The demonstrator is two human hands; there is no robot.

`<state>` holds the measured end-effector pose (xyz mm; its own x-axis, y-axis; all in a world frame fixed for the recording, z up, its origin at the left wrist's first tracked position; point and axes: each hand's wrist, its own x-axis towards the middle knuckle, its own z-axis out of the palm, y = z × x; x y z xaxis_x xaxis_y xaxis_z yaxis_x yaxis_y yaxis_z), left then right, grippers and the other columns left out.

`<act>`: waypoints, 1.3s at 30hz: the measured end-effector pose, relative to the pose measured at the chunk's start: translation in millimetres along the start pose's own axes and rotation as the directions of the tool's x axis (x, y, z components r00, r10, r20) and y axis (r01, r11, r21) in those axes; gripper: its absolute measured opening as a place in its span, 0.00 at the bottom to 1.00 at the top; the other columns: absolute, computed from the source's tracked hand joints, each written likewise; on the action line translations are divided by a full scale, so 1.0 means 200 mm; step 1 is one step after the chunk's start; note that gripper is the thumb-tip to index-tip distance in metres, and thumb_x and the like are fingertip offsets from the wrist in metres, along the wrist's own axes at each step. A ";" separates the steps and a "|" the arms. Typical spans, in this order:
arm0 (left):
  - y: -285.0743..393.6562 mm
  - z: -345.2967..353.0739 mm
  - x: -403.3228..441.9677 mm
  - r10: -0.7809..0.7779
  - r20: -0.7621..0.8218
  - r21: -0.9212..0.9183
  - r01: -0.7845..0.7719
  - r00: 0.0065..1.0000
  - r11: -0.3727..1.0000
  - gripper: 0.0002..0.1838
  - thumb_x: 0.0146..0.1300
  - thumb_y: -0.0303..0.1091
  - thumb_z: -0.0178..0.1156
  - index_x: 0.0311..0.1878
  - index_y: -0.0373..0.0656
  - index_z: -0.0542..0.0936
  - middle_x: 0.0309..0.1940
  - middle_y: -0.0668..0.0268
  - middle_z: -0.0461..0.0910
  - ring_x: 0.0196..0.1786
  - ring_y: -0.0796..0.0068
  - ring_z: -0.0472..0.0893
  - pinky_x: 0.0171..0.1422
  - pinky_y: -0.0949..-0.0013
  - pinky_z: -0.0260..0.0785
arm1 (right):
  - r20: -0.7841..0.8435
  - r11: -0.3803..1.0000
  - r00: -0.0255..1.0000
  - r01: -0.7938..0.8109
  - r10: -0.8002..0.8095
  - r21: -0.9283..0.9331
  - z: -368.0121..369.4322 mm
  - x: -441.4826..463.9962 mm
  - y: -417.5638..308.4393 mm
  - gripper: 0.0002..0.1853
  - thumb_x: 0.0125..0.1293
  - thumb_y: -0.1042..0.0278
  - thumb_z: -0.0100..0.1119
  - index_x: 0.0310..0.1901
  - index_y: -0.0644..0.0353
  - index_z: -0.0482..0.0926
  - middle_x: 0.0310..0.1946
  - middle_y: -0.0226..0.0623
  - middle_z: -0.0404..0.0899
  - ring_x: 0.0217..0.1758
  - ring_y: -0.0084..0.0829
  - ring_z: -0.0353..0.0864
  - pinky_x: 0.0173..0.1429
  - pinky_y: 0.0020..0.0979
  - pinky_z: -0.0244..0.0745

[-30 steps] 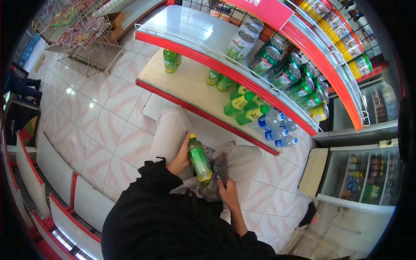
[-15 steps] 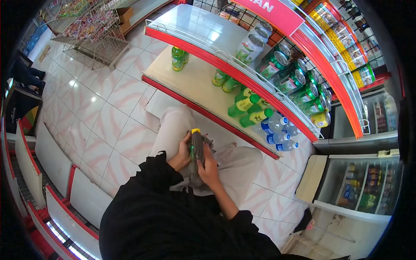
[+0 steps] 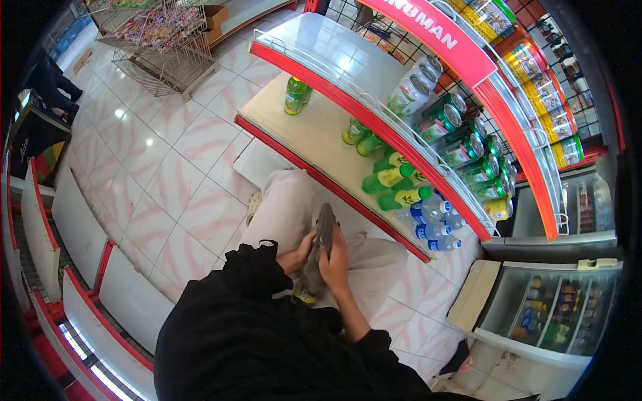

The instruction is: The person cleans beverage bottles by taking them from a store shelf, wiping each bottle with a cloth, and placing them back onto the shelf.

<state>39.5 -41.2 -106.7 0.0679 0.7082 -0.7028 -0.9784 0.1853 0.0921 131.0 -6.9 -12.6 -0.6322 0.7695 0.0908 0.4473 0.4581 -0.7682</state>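
Note:
A grey cloth (image 3: 326,224) is wrapped round something upright in front of my lap, probably a bottle, though the cloth hides most of it. From the left, my left hand (image 3: 305,250) closes on the cloth. My right hand (image 3: 334,259) grips the same cloth from the right, fingers wrapped and thumb up. Low between my forearms, a green and yellow bottle part (image 3: 304,296) shows near my black sleeve; the cloth and hands hide whether it belongs to the wrapped thing. Both hands are above my light trousers (image 3: 284,197).
Before me stands a red-edged shelf (image 3: 284,137) with green bottles (image 3: 388,179) and water bottles (image 3: 431,212). Cans (image 3: 441,121) fill the tier above. A glass-door fridge (image 3: 555,301) is at right, wire baskets (image 3: 160,67) far left, white shelving (image 3: 137,287) at left.
The yellow cap that stuck up above my hands is out of sight, and grey cloth now covers that end. A green and yellow part shows lower down. The view has shifted slightly.

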 end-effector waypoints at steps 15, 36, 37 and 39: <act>-0.10 0.04 -0.03 -0.325 0.090 0.587 0.213 0.941 0.781 0.45 0.50 0.73 0.40 0.57 0.41 0.67 0.51 0.60 0.71 0.51 0.66 0.71 0.56 0.65 0.62 | -0.075 0.985 0.985 -0.148 0.155 0.088 -0.05 -0.28 0.06 0.26 0.56 0.74 0.45 0.58 0.70 0.57 0.57 0.56 0.59 0.62 0.49 0.57 0.64 0.35 0.51; -0.15 -0.20 0.11 -0.231 0.127 0.494 0.141 0.965 0.858 0.36 0.56 0.66 0.39 0.48 0.41 0.74 0.40 0.58 0.76 0.42 0.68 0.76 0.48 0.65 0.68 | -0.039 0.871 0.894 -0.424 0.446 0.247 0.07 -0.40 0.06 0.16 0.62 0.63 0.46 0.44 0.70 0.69 0.39 0.51 0.75 0.43 0.43 0.74 0.47 0.34 0.66; -0.15 -0.18 0.10 -0.235 0.116 0.491 0.150 0.965 0.858 0.35 0.57 0.65 0.39 0.47 0.41 0.74 0.39 0.59 0.76 0.41 0.68 0.76 0.47 0.66 0.68 | -0.044 0.893 0.909 -0.398 0.415 0.209 0.06 -0.42 0.05 0.16 0.62 0.65 0.45 0.46 0.70 0.69 0.39 0.52 0.74 0.44 0.45 0.73 0.48 0.35 0.65; -0.13 -0.12 0.06 -0.241 0.087 0.479 0.171 0.967 0.861 0.34 0.57 0.63 0.40 0.43 0.39 0.76 0.36 0.59 0.77 0.38 0.69 0.76 0.46 0.67 0.68 | -0.049 0.910 0.920 -0.374 0.388 0.177 0.07 -0.43 0.02 0.16 0.62 0.66 0.45 0.47 0.70 0.68 0.40 0.53 0.74 0.45 0.48 0.72 0.49 0.35 0.65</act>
<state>61.6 -55.0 -134.9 0.3184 0.6993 -0.6400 -0.7373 0.6071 0.2966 178.2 -77.2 -32.7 -0.3773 0.9077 -0.1838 0.5316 0.0498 -0.8455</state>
